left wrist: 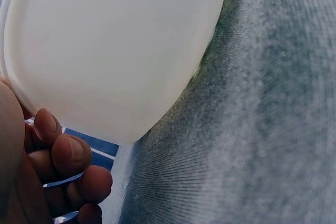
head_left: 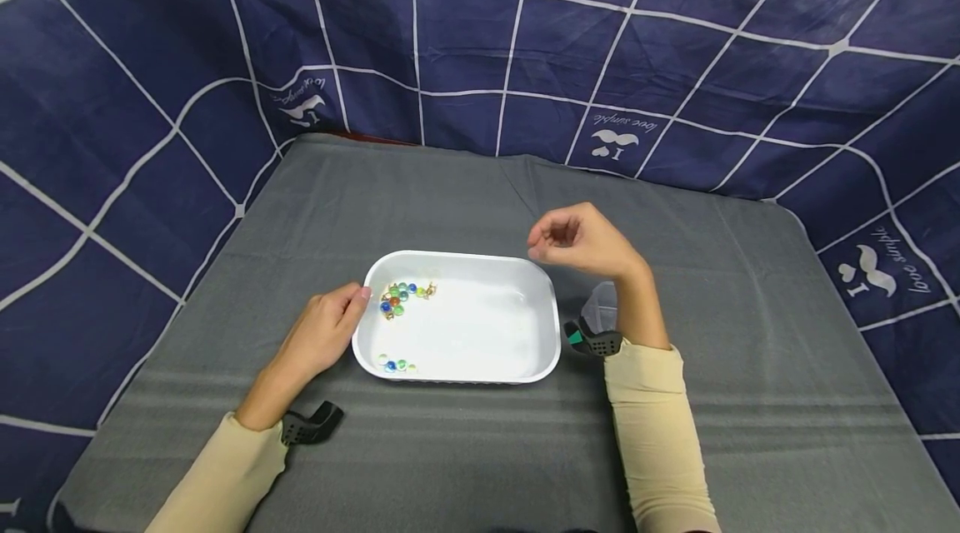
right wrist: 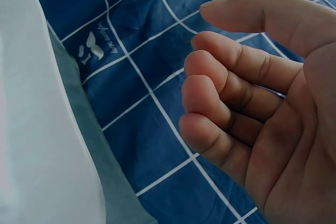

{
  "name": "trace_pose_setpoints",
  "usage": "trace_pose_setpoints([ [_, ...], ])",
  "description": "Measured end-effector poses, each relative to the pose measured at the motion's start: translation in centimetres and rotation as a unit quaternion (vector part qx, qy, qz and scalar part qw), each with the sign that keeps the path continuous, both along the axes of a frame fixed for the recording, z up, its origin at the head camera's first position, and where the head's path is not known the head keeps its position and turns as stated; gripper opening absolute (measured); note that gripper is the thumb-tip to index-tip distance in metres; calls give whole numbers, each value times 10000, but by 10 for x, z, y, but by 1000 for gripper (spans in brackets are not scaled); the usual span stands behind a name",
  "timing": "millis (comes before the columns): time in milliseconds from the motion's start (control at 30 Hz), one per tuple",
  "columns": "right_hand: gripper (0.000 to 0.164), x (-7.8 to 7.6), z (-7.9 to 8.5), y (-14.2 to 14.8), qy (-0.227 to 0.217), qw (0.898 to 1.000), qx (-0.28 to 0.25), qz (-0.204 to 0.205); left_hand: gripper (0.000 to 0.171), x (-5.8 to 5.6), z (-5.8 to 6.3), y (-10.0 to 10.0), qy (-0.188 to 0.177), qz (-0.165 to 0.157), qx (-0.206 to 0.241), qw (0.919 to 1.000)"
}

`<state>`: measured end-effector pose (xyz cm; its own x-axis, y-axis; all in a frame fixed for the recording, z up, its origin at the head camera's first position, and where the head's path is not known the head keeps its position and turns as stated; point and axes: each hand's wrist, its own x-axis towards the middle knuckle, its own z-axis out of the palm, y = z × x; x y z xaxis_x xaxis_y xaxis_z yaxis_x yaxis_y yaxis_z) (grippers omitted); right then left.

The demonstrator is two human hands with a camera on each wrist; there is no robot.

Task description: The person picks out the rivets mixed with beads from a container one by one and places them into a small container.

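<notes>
In the head view a white rectangular tray (head_left: 480, 333) stands on the grey cloth. Toward its left end lie several coloured glass marbles (head_left: 395, 301) with small gold-coloured pieces (head_left: 431, 290) among them. A smaller group of marbles (head_left: 397, 366) is in the near left corner. My left hand (head_left: 330, 325) grips the tray's left rim, thumb on top; the left wrist view shows curled fingers (left wrist: 76, 150) against the outer wall. Above the far right corner hovers my right hand (head_left: 581, 241), loosely curled. Nothing shows between thumb and fingertips (right wrist: 202, 90) in the right wrist view.
A clear plastic container (head_left: 600, 308) stands right of the tray, partly hidden behind my right wrist. Grey cloth (head_left: 420, 466) covers the table. A navy curtain with white grid lines (head_left: 465, 42) hangs around the back and sides.
</notes>
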<state>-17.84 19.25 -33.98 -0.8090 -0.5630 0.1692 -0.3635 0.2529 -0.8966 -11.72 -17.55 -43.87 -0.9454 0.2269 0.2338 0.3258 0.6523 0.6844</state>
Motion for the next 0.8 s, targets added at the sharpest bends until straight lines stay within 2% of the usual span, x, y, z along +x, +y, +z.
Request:
trace_pose_setpoints([
  [500,8,-8,-4,-17,-63,9999,22,130,34,-1,0,-1,-14,1,-49,10000],
  [800,8,-13,-10,-27,-153,9997,14,201,37,0,-1,0,145,49,-4,9999],
])
